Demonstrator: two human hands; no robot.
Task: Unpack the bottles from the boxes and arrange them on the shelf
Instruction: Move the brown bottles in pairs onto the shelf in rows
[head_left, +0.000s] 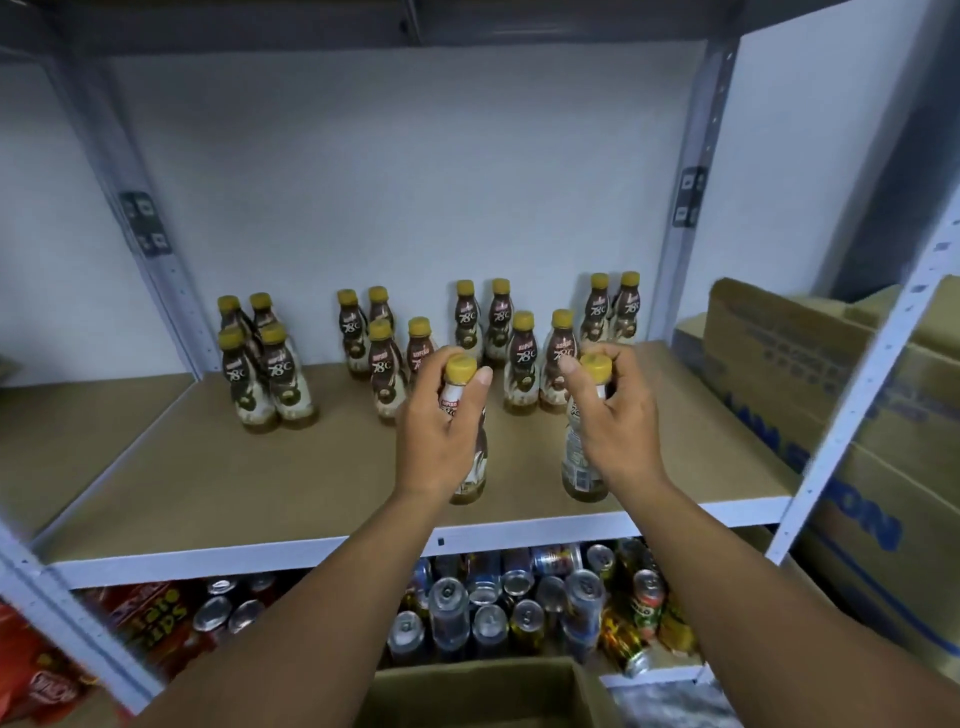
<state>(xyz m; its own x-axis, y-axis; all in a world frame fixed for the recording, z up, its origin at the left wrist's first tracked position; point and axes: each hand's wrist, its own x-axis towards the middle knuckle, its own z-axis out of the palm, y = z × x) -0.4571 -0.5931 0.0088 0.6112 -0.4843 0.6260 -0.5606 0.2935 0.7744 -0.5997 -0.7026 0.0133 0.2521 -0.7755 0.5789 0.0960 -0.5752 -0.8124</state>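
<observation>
left hand (441, 431) grips left bottle (475, 467) | right hand (615, 421) grips right bottle (579, 462) | labels: 78°C

A shop stockroom: metal racking (696, 208), rows of bottles (270, 374), loose cans (519, 597), stacked cartons (810, 374).

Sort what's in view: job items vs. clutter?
Job: left hand gripping left bottle; right hand gripping right bottle; shelved bottles; shelf; open box.
Lying about: cans; snack packs; stacked cartons, contents unseen.
</observation>
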